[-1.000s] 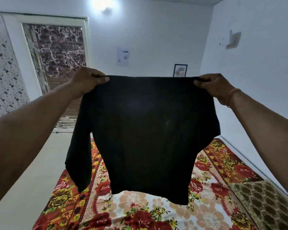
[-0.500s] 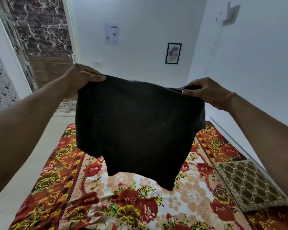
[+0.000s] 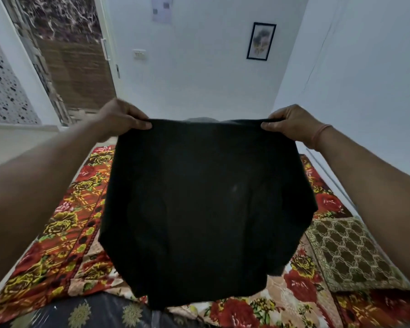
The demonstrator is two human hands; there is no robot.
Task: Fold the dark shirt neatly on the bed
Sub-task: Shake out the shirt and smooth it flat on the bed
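Note:
The dark shirt (image 3: pixel 204 204) hangs spread out in front of me above the bed (image 3: pixel 64 223), which is covered with a red and yellow floral sheet. My left hand (image 3: pixel 121 119) pinches the shirt's top left corner. My right hand (image 3: pixel 291 124) pinches the top right corner, with an orange band at its wrist. The top edge is pulled taut between both hands. The shirt's lower part droops toward the sheet near me and hides the middle of the bed.
A brown patterned pillow (image 3: pixel 350 252) lies on the bed at the right, by the white wall. A dark cloth with gold flowers (image 3: pixel 92 311) sits at the near edge. A door (image 3: pixel 66 55) stands at the back left, a framed picture (image 3: pixel 260 41) on the far wall.
Both hands have come down with the shirt toward the bed, and the view has tilted downward. The shirt now hangs flatter and wider, its top edge straight between the hands.

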